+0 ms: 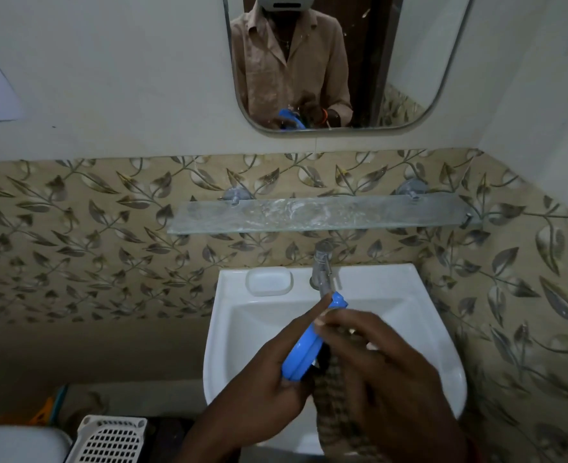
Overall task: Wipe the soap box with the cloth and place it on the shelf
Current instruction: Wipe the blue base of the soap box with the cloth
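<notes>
1. Right, nearest us, the left hand (269,389) has its grip clamped on the blue soap box (309,342), thumb at the near end and forefinger laid along its edge; the box sits edge-up over the basin (443,379), touching nothing but the hands.
2. Just beside it, the right hand (386,372) is closed on the checked cloth (332,409), pressing it against the box's right face; the rest of the cloth hangs down towards us; wiping looks to be the step in hand.
3. Here's the relation that matters; the box's long axis runs from near-left to far-right, its far tip up by the tap (322,265), so it already points towards the wall; the left hand is the one carrying it.
4. Farther on, above the tap, the glass shelf (326,213) lies bare and crosswise; my call is the box must go up and away, and be turned flat to sit along it.
</notes>
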